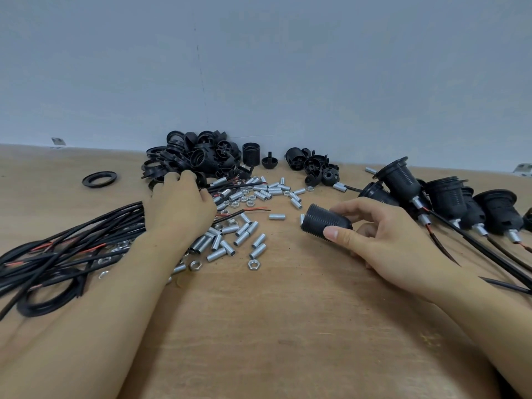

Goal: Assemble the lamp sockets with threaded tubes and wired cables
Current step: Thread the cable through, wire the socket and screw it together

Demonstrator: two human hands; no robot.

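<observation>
Right hand (371, 240) pinching a black threaded socket body (326, 221) between thumb and fingers, lifted just off the desk (259, 326), open end turned left toward the parts, probably ready for the next piece. Left hand (180, 205) reaching into the black socket-part heap (195, 159) at the far edge, fingers curled at a ring; hard to say whether anything is gripped yet. Cable bundle (63, 251) fanned along the left edge, stripped red ends aimed at the middle. Finished sockets (449, 200) parked along the right edge, tubes and leads fitted, out of the working space. Threaded tubes (244, 228) and nuts (254, 264) scattered mid-desk, within both hands' reach. One loose ring (99, 178) far left.
</observation>
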